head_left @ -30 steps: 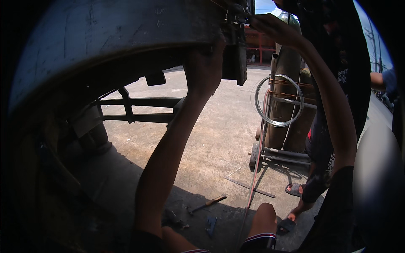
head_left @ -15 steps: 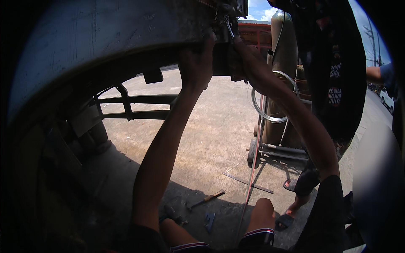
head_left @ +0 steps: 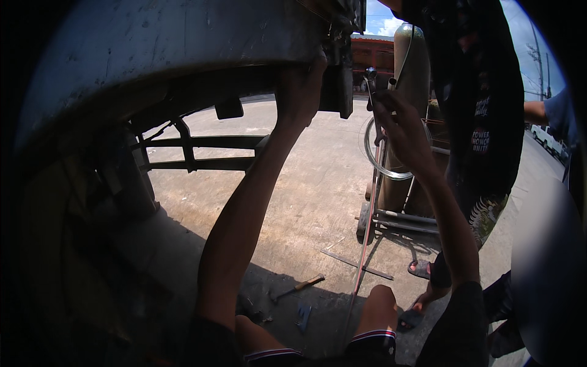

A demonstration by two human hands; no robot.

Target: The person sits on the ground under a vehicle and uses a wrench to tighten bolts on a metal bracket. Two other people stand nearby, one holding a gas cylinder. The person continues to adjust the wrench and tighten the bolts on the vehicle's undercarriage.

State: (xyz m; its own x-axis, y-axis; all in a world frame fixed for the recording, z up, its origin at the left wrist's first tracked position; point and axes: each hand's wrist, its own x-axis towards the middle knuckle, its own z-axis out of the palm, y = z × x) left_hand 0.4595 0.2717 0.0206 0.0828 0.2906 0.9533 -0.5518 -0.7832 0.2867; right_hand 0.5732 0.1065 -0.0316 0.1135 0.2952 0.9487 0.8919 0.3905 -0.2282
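Concrete floor (head_left: 293,214), part sunlit and part shaded.
A hammer (head_left: 299,288) with a wooden handle lies across the shade's edge, a small blue piece (head_left: 304,318) near it in shadow. A thin dark metal strip (head_left: 378,273) lies on the sunlit part, crossed by a reddish hose (head_left: 365,241). Near the strip stand a wheeled cart (head_left: 406,222) and a co-worker's dark sandals (head_left: 420,269).

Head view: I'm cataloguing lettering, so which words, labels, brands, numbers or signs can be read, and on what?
Standing person's black garment: two blocks of white lettering, not copied here; the upper is blurred.
Wrench: too small to read any marking.
Grey panel: dark marks, unreadable.
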